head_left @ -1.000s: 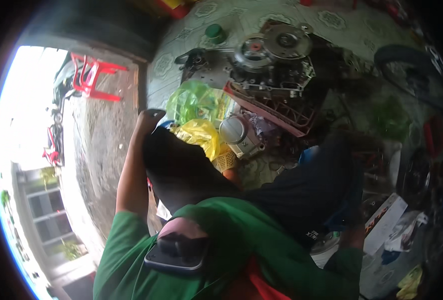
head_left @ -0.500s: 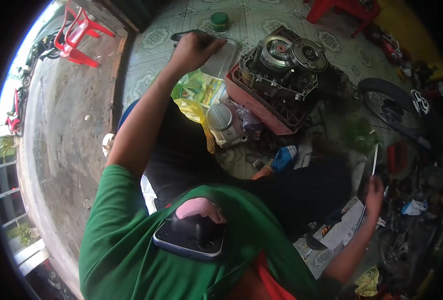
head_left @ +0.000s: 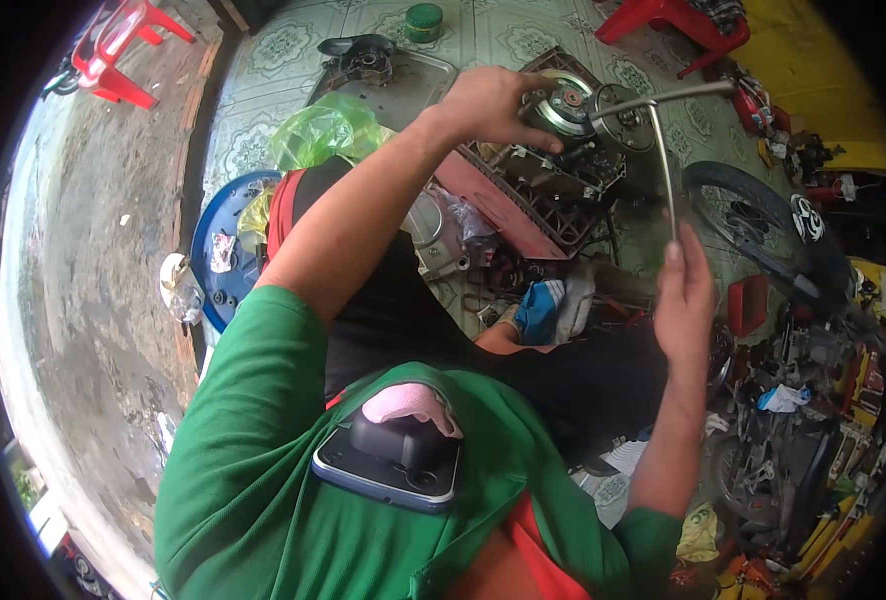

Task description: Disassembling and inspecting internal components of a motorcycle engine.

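A motorcycle engine (head_left: 593, 165) with two round metal parts on top rests on a red plastic crate (head_left: 488, 205). My left hand (head_left: 493, 108) reaches over the left round part (head_left: 565, 98), thumb and fingers apart; whether the fingertips touch it is hard to tell. My right hand (head_left: 685, 300) is closed around the lower end of a T-handle wrench (head_left: 666, 165). Its long crossbar is uppermost, in front of the right round part (head_left: 625, 122). A metal engine cover (head_left: 431, 225) lies beside the crate, partly hidden by my left arm.
A metal tray (head_left: 423, 75) holding a dark casting stands behind my left arm, near a green tin (head_left: 424, 22). A blue basin (head_left: 208, 240) with small parts is at left. A wheel (head_left: 743, 220), a red box (head_left: 748, 305) and many tools crowd the right.
My left hand has moved right from the tray to the engine. My right hand has come up and inward, bringing the wrench near the engine. The view has shifted somewhat.
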Tool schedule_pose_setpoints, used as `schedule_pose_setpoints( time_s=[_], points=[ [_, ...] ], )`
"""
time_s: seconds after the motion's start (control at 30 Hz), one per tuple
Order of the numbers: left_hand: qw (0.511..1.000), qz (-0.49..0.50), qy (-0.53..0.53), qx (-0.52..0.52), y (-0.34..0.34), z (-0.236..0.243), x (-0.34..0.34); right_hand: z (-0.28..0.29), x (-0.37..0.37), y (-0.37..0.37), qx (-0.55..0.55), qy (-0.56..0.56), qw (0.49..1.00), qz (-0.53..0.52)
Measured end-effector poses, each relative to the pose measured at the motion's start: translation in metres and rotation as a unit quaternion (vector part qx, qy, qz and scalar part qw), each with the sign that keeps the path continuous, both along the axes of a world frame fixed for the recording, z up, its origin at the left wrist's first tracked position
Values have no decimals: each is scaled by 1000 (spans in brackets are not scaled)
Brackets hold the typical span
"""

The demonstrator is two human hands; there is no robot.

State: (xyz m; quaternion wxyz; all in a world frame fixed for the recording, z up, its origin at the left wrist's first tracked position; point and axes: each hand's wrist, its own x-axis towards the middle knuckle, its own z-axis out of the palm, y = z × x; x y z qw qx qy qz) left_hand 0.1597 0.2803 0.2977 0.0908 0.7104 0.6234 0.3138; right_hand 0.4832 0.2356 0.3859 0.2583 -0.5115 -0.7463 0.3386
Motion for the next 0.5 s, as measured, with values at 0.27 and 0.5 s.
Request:
schedule_pose_setpoints(
  time_s=[0.27,0.5],
  points=[
    [997,-38,34,-52,10,1,-3,-22,-33,17,-6,-8,1000,-3],
    [997,-48,18,-60,15,-7,-3,-22,-39,19,-8,-13,1000,-19]
  ],
)
